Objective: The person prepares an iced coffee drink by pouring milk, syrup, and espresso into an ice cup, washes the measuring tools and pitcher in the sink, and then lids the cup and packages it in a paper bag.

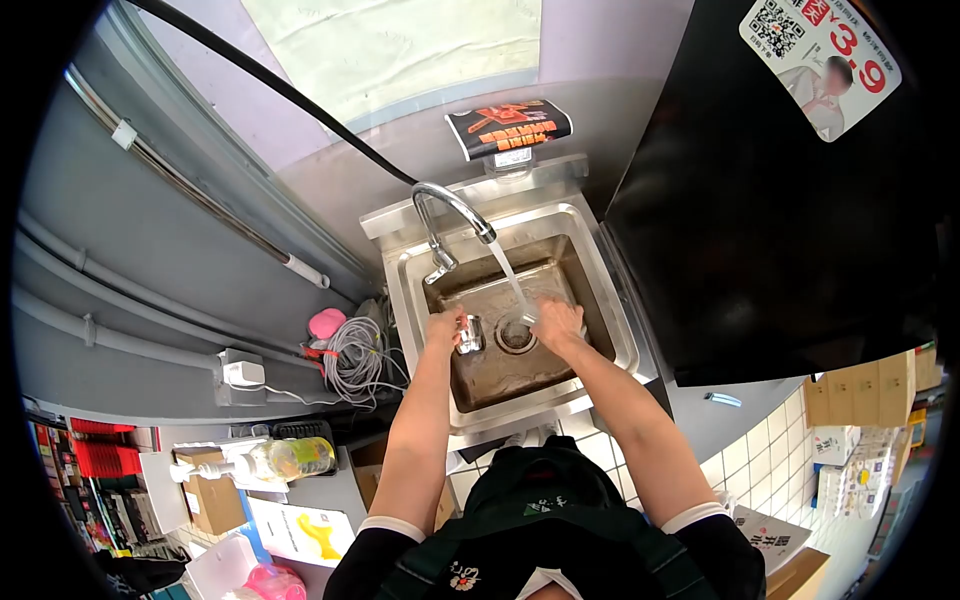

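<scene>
Over the left side of the steel sink (614,330), my left hand (447,327) is closed around a small shiny metal cup (470,336). My right hand (556,323) is in the stream of running water (508,272), close to the drain (515,337). Its fingers are closed on a small, pale, shiny piece (528,316), blurred by the water, whose kind I cannot make out. The curved chrome faucet (455,198) pours down between my hands. Brownish metal shows on the wet basin floor.
Behind the faucet stands a clear container (510,164) under a black and orange printed sheet (510,129). A tall black panel (770,230) bounds the right side. Coiled grey cable (360,362) and a pink object (327,322) lie left of the sink. A bottle (290,458) lies at lower left.
</scene>
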`<state>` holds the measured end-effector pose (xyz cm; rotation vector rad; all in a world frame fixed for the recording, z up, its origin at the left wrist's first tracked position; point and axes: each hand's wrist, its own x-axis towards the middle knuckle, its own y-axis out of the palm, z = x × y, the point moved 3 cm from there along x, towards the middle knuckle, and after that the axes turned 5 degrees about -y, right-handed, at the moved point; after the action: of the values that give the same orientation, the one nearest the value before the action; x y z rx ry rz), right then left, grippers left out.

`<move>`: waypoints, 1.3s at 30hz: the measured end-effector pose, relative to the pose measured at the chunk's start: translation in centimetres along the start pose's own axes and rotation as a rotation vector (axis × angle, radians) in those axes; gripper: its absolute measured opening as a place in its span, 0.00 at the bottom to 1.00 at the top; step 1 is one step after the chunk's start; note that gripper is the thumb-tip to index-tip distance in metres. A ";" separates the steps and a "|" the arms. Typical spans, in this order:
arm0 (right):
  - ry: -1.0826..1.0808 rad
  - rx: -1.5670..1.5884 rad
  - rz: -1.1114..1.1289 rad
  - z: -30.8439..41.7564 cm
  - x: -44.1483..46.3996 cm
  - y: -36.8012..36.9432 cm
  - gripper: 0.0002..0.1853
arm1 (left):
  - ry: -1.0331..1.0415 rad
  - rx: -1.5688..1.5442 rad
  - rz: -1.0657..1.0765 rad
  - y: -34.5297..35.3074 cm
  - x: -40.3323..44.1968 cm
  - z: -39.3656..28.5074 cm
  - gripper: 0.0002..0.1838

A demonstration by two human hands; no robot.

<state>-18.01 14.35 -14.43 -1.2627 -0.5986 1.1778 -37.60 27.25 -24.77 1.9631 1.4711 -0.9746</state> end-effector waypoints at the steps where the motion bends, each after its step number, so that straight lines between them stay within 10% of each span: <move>1: 0.119 -0.034 0.106 -0.4 -0.3 0.2 0.18 | -0.052 -0.116 0.019 -0.1 0.2 -0.3 0.11; 7: 0.197 -0.415 0.125 -2.8 -1.5 0.4 0.15 | -0.048 -0.279 -0.126 -0.2 -1.8 -4.0 0.22; 9: 0.140 -0.349 0.123 -3.1 -2.1 -0.6 0.15 | 0.064 -0.333 0.180 0.1 -0.9 -5.6 0.33; 16: 0.157 -0.201 0.049 -2.1 -4.3 -3.9 0.16 | 0.081 -0.192 0.129 2.5 -0.3 -9.0 0.07; 24: 0.095 0.100 0.119 -3.2 -5.7 -3.8 0.18 | -0.033 -0.212 0.212 0.6 3.8 -6.5 0.13; 31: 0.136 -0.383 0.000 -1.8 -6.3 -6.3 0.35 | 0.117 -0.362 0.164 2.0 4.1 -5.3 0.09; 39: -0.321 0.545 -0.240 -2.0 -10.5 -15.8 0.27 | 0.160 -0.502 0.049 2.5 2.6 -5.7 0.07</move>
<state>-14.49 5.90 2.35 -0.5307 -0.5889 1.2386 -33.37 32.29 -23.37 1.7204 1.5596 -0.3780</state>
